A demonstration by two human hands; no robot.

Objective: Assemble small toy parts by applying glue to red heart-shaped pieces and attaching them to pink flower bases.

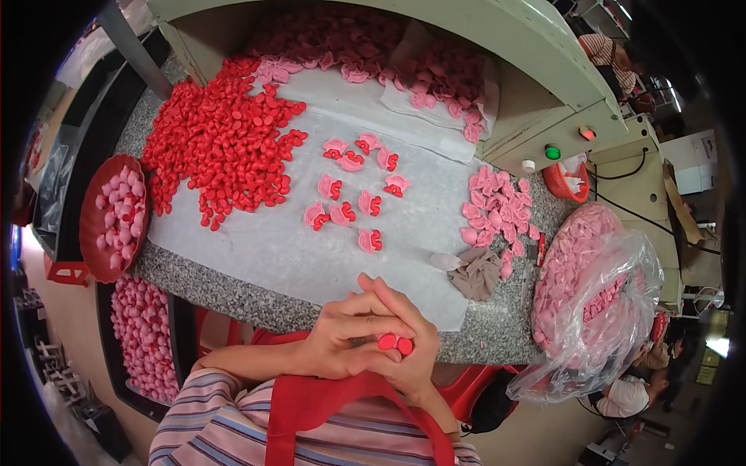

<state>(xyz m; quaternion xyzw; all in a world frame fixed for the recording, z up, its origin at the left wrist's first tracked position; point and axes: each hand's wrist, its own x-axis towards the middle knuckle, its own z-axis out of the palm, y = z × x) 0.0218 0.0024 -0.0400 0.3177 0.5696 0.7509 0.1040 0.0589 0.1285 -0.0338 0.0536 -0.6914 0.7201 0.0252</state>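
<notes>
My left hand (342,326) and my right hand (413,330) are pressed together with fingers interlocked, just off the table's front edge. Between them sits a small red plastic piece with two round ends (395,343); whatever else lies inside the hands is hidden. Beyond them, on white paper (280,268), lie several pink shell-like pieces with red parts attached (370,241). A large heap of loose red pieces (225,140) covers the paper's left side. Pink shell pieces (493,206) are scattered at its right, close to a crumpled grey-brown cloth (475,273).
A pale green machine housing (536,116) with buttons arches over the back, pink pieces piled under it. At left stand a red bowl (92,225) of pink parts and, lower, a black crate (184,342). A plastic-covered pink heap (571,256) stands at right.
</notes>
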